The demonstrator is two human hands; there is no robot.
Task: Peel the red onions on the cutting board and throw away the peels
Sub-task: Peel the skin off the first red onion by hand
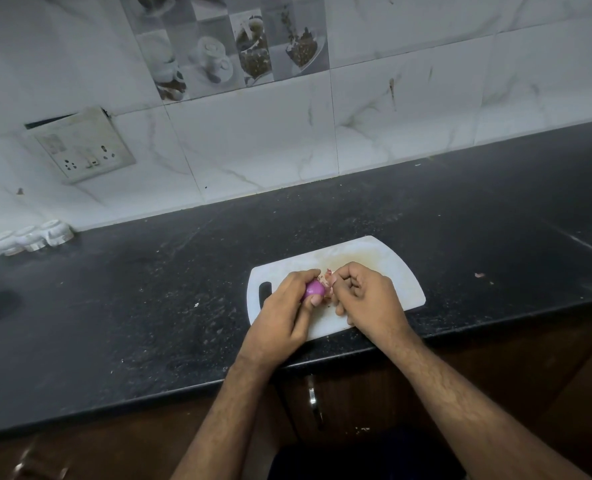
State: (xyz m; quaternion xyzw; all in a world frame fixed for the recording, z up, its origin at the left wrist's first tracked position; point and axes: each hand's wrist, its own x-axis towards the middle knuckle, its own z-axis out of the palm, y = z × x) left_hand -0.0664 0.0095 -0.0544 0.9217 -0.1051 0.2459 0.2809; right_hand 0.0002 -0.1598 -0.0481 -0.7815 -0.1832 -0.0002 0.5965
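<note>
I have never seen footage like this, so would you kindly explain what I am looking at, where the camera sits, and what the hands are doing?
There is no machine here: a person works with two bare hands, filmed by one wide-angle camera worn on the head, looking forward and down. A white cutting board lies near the front edge of a dark countertop below a tiled wall. The left hand grips a small red onion, its purple flesh already showing. The right hand pinches a bit of peel at the onion's end. Small white containers stand at the far left by the wall.
</note>
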